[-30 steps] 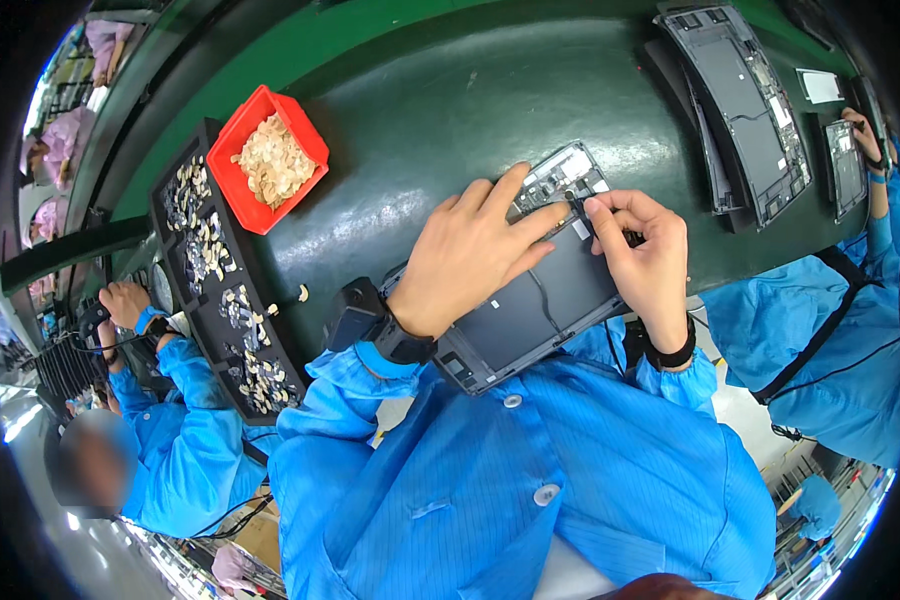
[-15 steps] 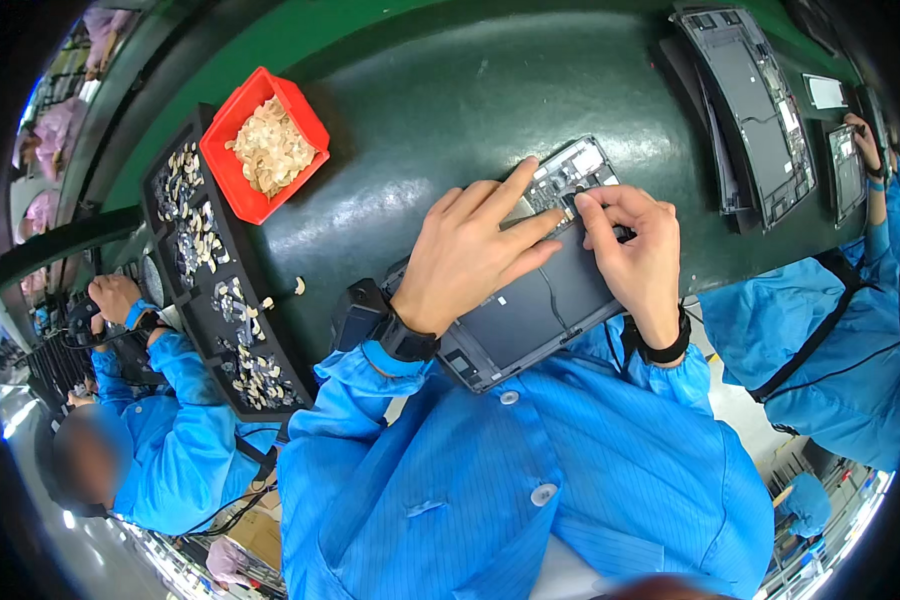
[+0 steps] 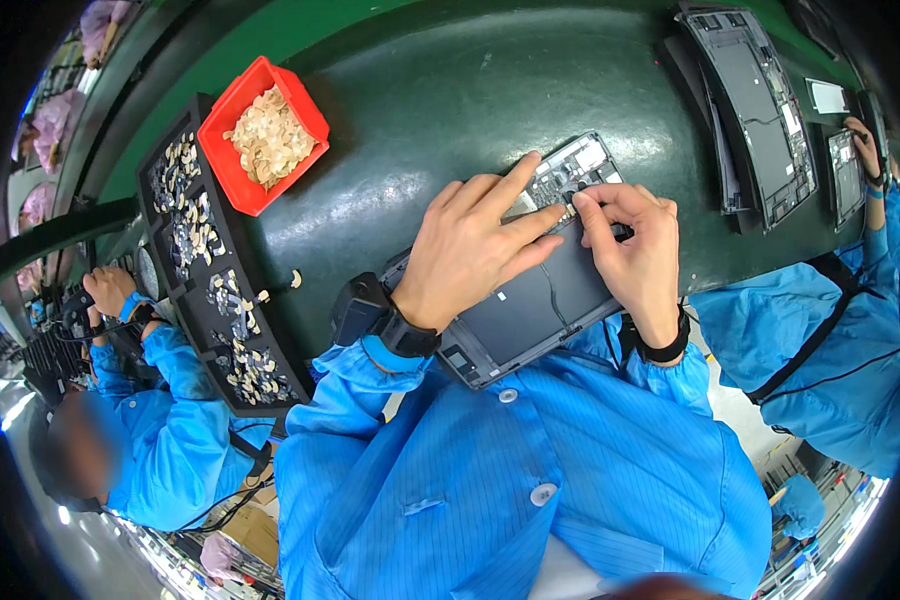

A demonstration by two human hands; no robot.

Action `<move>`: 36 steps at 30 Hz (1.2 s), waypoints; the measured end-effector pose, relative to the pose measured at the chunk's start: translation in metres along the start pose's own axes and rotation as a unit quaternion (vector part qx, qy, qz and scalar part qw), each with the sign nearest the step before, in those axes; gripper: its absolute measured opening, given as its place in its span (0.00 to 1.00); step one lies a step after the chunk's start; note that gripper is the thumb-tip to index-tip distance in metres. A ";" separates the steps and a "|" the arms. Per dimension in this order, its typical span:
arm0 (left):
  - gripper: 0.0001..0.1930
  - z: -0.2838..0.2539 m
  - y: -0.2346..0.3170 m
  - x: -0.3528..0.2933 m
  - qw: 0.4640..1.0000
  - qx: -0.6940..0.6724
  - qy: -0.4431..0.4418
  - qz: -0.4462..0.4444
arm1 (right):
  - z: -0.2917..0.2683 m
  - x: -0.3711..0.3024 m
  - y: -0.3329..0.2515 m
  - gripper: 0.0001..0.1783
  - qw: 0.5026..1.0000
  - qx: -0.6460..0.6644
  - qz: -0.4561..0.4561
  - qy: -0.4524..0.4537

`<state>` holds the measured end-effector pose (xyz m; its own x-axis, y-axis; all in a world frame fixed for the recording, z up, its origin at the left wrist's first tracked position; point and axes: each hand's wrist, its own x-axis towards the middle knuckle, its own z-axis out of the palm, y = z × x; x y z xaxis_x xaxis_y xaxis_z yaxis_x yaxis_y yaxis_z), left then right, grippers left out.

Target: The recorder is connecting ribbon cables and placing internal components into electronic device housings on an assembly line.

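In front of me lies an opened tablet-like device (image 3: 515,318), tilted on the bench, with a dark battery area and a circuit board (image 3: 568,182) at its far end. My left hand (image 3: 475,240) rests across it with fingers spread, the fingertips on or just over the board. My right hand (image 3: 632,235) is closed in a pinch, thumb and index finger together at the board's near edge, close to my left fingertips. Whatever small dark piece may be between them is too hidden to name.
A red bin (image 3: 260,190) of pale, thin pieces stands at the left, beside a black compartment tray (image 3: 232,335) of small scraps. One loose scrap (image 3: 296,279) lies near it. More opened devices (image 3: 760,120) are stacked at the right. Co-workers in blue sit on both sides.
My hands and the device hold nearly the same place. The view has shifted slightly.
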<state>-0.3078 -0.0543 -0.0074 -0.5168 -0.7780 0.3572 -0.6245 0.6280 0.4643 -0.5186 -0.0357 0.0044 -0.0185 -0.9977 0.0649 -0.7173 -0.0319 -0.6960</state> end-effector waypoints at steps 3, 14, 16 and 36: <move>0.15 0.001 -0.001 0.000 1.000 -0.001 0.001 0.001 | 0.000 0.000 -0.001 0.04 1.000 -0.006 -0.005 -0.003; 0.15 -0.003 0.009 0.012 0.998 0.045 -0.026 -0.020 | -0.005 0.004 -0.004 0.04 0.999 -0.024 -0.023 -0.022; 0.15 -0.003 0.013 0.011 0.998 0.046 -0.034 -0.032 | -0.008 0.001 -0.010 0.05 0.999 -0.050 -0.010 -0.019; 0.12 0.020 0.039 0.036 0.991 -0.124 0.049 -0.013 | -0.033 -0.009 0.011 0.12 0.958 0.272 0.089 0.036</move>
<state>-0.3621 -0.0577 0.0073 -0.4355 -0.7996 0.4135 -0.4684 0.5935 0.6544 -0.5491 -0.0256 0.0199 -0.1685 -0.9843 -0.0530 -0.2302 0.0916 -0.9688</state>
